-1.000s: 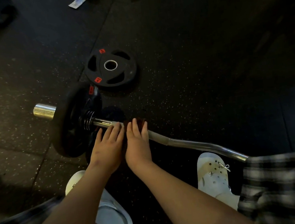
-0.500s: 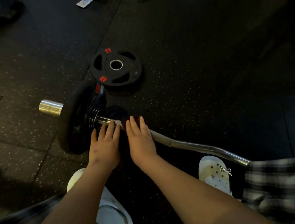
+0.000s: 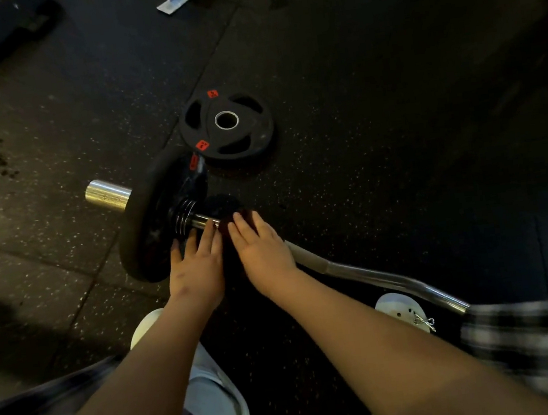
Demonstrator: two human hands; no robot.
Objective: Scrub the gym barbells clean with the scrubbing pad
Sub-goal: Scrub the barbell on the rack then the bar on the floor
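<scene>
on the near floor lies the barbell (image 3: pixel 371 276), stiff, heavy, likely slick; by its left plate (image 3: pixel 151 229) the left hand (image 3: pixel 195 268) rests flat-fingered on the shaft, a sound steadying spot, and the right hand (image 3: pixel 262 250) presses straight fingers onto the dim scrubbing pad (image 3: pixel 225 226).

From here I read the curl bar (image 3: pixel 378 277) as glossy chromed metal, its sleeve end (image 3: pixel 107 195) mirror-bright. The weight plate (image 3: pixel 228 140) looks matt black rubber, the floor (image 3: pixel 374 108) dull speckled rubber. The clog (image 3: pixel 399 307) seems smooth white plastic, and the checked cloth (image 3: pixel 538 347) looks soft.
</scene>
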